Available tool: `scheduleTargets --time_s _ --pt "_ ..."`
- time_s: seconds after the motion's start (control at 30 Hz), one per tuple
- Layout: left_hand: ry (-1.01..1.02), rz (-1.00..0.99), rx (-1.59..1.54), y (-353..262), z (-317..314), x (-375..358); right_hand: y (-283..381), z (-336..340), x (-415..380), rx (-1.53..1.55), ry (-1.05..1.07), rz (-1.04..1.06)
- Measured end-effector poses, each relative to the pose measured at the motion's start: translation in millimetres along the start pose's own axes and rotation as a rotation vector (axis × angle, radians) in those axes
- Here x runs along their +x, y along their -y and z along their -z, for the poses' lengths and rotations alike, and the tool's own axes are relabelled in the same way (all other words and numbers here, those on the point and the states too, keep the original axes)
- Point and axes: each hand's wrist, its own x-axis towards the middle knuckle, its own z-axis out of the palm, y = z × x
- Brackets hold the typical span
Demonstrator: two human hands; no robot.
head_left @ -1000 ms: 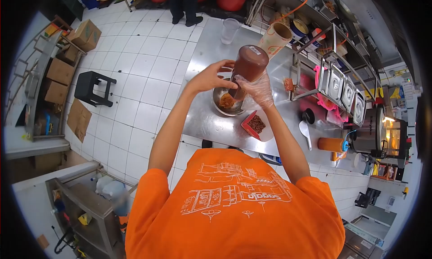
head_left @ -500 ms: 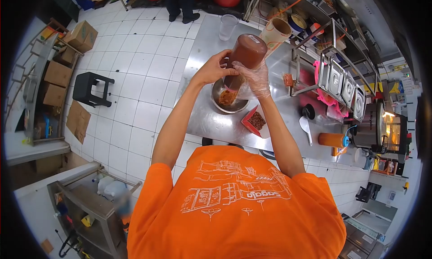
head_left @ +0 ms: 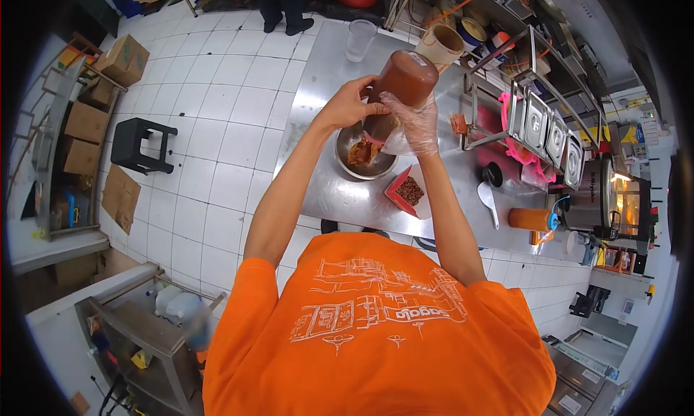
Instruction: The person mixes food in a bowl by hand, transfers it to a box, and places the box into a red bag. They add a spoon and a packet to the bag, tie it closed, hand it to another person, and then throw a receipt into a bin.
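Where both arms are stretched forward: the orange shirt (head_left: pixel 383 307) is seen nearest, with both elbows only slightly bent.
Left hand (head_left: pixel 349 106): bare, its thumb and fingers parted around the lower side of the jar (head_left: pixel 407 80).
Right hand (head_left: pixel 414 123): gloved in clear plastic, curled around the jar's other side.
Jar: held tilted, base up, above the steel bowl (head_left: pixel 372 173).
Orange-brown food (head_left: pixel 361 153): contained in the bowl; partly hidden by the jar.
Red box (head_left: pixel 397 196): set just beside the bowl, on the near side, with brown bits inside.
White spoon (head_left: pixel 489 203), squeeze bottle (head_left: pixel 529 219): laid and stood well right of the bowl.
Rack (head_left: pixel 491 138): placed right of the bowl, beyond the right hand.
Clear cup (head_left: pixel 360 41): stood beyond the bowl.
Person (head_left: pixel 283 4): seen farther off, beyond the bowl.
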Motion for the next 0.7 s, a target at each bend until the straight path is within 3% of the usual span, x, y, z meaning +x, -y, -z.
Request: scheduleTargets --time_s 0.3,0.4,0.6,0.7 --pt "-0.023 0.015 0.046 -7.9 -3.3 0.8 1.6 -0.1 -0.1 -0.007 -0.029 0.019" --pt "-0.036 0.078 0.059 -22.7 8.4 -19.0 2.9 -15.7 -5.8 -0.137 -0.042 0.037" --pt "-0.032 0.041 0.072 -4.7 6.6 -12.3 -4.7 -7.9 -4.8 -0.115 -0.045 -0.062" --pt "-0.028 0.093 -0.002 -14.5 2.8 -11.3 0.2 -5.9 -2.9 -0.112 -0.049 0.016"
